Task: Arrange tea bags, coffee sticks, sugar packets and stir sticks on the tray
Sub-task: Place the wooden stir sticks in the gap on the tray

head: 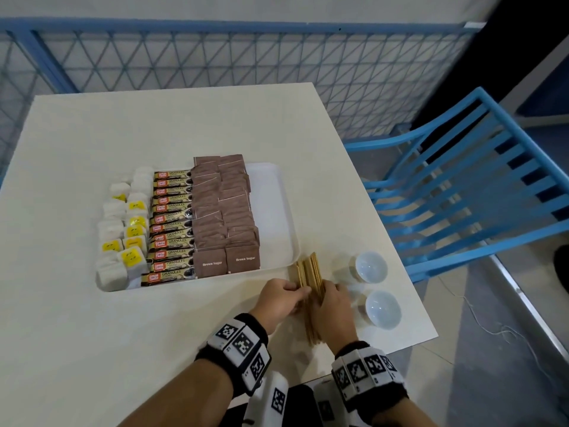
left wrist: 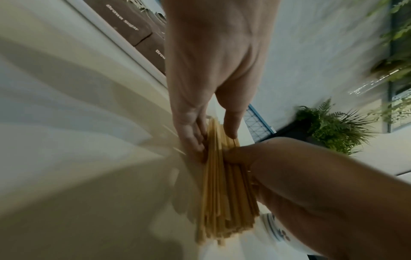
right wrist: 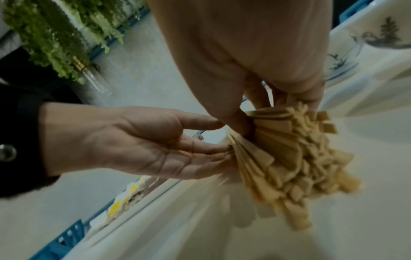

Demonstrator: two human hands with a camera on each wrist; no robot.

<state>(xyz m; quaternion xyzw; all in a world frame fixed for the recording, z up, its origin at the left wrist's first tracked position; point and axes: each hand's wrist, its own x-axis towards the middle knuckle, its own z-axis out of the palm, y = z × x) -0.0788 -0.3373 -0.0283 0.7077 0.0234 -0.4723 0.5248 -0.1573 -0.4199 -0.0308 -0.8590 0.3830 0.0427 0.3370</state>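
Observation:
A thick bundle of wooden stir sticks [head: 309, 272] [left wrist: 224, 202] [right wrist: 295, 167] lies on the table just off the near right corner of the white tray [head: 271, 211]. My right hand [head: 328, 288] [right wrist: 266, 114] grips the bundle, thumb and fingers curled round it. My left hand [head: 303, 292] [left wrist: 213, 139] holds its other side, with straight fingers along the sticks and the thumb on top. On the tray, tea bags [head: 123, 241] fill the left, coffee sticks [head: 171, 226] stand beside them, and brown sugar packets [head: 224, 217] come after. The tray's right strip is bare.
Two small white bowls [head: 371, 266] [head: 382, 308] stand right of my right hand, near the table's right edge. A blue slatted chair [head: 462, 180] stands beyond that edge. A blue mesh fence [head: 215, 57] runs behind the table.

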